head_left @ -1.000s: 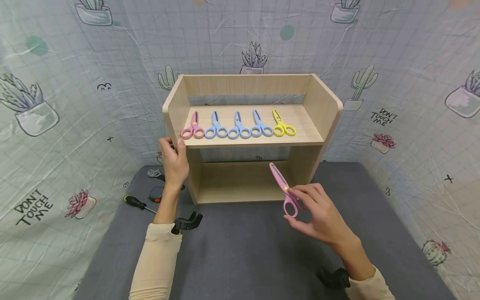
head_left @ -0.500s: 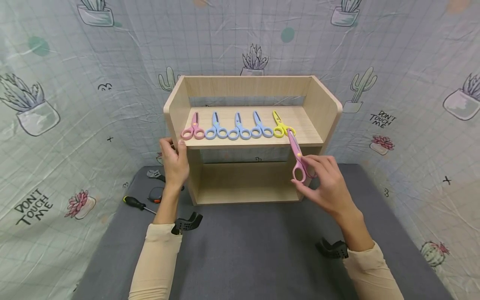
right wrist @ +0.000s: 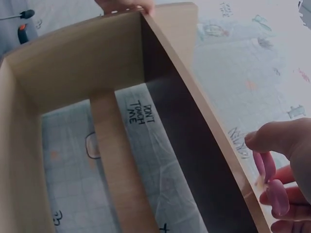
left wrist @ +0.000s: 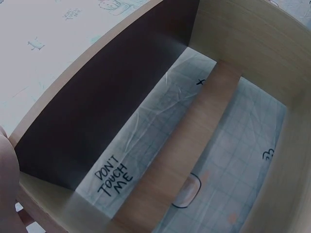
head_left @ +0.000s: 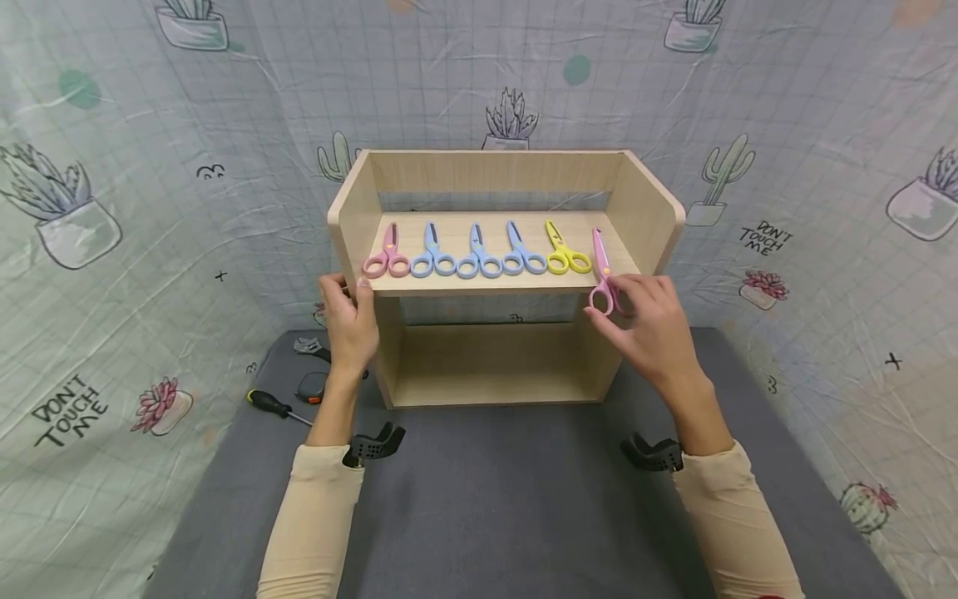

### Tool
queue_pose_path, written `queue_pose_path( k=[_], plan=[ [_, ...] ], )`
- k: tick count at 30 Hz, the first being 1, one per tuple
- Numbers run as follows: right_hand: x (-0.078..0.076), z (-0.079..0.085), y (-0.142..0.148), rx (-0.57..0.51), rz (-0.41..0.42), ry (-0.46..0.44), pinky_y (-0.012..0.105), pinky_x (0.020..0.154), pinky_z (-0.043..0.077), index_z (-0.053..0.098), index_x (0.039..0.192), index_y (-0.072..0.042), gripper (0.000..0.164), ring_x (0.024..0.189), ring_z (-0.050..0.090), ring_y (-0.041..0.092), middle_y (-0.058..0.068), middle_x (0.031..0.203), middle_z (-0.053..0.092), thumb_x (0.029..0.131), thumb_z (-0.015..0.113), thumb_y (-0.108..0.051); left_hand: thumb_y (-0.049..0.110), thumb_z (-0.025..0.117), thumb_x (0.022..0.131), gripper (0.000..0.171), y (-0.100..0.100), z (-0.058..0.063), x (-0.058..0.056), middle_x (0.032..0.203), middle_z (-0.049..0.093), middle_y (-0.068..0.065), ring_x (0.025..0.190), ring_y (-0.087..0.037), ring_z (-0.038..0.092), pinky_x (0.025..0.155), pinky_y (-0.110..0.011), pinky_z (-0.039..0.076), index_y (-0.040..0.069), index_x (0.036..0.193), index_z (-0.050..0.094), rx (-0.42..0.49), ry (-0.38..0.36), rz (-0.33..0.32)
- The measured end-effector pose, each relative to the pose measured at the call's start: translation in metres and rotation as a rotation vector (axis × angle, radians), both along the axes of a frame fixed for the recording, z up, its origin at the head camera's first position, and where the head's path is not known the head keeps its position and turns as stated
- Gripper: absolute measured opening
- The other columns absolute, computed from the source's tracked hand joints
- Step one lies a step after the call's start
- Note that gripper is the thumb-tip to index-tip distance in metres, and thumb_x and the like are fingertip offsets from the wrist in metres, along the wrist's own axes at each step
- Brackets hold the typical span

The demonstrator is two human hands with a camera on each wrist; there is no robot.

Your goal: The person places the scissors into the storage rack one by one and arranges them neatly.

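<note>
My right hand point(head_left: 653, 331) pinches the handle loops of pink scissors point(head_left: 601, 260) between thumb and fingers. Their blades point away over the right end of the upper board, beside yellow scissors point(head_left: 567, 258). In the right wrist view, the pink loops show between the fingertips, right at the board's edge. Further left lie three blue scissors point(head_left: 476, 259), then other pink scissors point(head_left: 386, 264), all in one row with handles toward me. My left hand point(head_left: 350, 323) grips the left side of the wooden shelf point(head_left: 509, 291), its thumb at the upper board's front corner.
On the grey table point(head_left: 479, 499), left of the shelf, lie a screwdriver point(head_left: 269, 403), an adjustable wrench point(head_left: 310, 346) and a dark round tool with orange point(head_left: 310, 388), partly behind the left arm. Patterned cloth point(head_left: 224, 274) hangs behind and on both sides.
My right hand has raised the pink scissors from before the lower compartment to the right end of the upper board, beside the yellow ones. My left hand has stayed on the shelf.
</note>
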State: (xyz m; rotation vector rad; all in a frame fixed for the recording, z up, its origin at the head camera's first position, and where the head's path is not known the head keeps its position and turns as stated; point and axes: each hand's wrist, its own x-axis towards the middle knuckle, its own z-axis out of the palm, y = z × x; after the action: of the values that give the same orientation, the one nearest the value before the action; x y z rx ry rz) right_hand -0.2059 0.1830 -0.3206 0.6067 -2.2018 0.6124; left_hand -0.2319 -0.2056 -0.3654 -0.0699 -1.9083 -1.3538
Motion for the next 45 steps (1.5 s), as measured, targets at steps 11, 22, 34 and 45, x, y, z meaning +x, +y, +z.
queue_pose_path(
  k=[11,22,34,45],
  plan=[
    [-0.009,0.009,-0.007,0.069,-0.143,-0.069,0.050,0.074,0.045,0.070,0.119,0.003,0.050,0.098,0.051,0.038,0.021,0.110,0.069,0.083,0.079,-0.031,0.033,0.043,0.097,0.044,0.000,0.000,0.000,0.113,0.042,-0.025,0.089,-0.017,0.041,0.074,-0.034,0.035,-0.008,0.115,0.036,0.001,-0.015,-0.014],
    [-0.016,0.013,-0.014,0.075,-0.177,-0.013,0.052,0.078,0.047,0.075,0.103,0.004,0.025,0.094,0.055,0.041,0.023,0.105,0.071,0.091,0.072,-0.017,0.031,0.043,0.096,0.043,-0.001,-0.002,-0.001,0.109,0.042,-0.023,0.087,-0.016,0.040,0.074,-0.034,0.034,-0.008,0.113,0.037,-0.006,-0.002,0.000],
    [-0.023,0.017,-0.023,0.180,-0.229,-0.099,0.058,0.088,0.045,0.071,0.105,0.007,0.033,0.105,0.060,0.045,0.027,0.119,0.069,0.096,0.064,-0.023,0.027,0.044,0.096,0.041,0.002,0.002,0.001,0.106,0.042,-0.023,0.087,-0.014,0.040,0.075,-0.032,0.033,-0.011,0.113,0.038,0.003,0.026,-0.002],
    [-0.034,0.024,-0.026,0.261,-0.237,-0.259,0.060,0.098,0.039,0.065,0.107,0.008,0.050,0.116,0.051,0.047,0.029,0.127,0.061,0.103,0.050,-0.039,0.019,0.044,0.097,0.035,0.001,-0.004,-0.006,0.108,0.042,-0.022,0.088,-0.012,0.036,0.075,-0.030,0.031,-0.012,0.113,0.037,0.014,0.035,0.003]
  ],
)
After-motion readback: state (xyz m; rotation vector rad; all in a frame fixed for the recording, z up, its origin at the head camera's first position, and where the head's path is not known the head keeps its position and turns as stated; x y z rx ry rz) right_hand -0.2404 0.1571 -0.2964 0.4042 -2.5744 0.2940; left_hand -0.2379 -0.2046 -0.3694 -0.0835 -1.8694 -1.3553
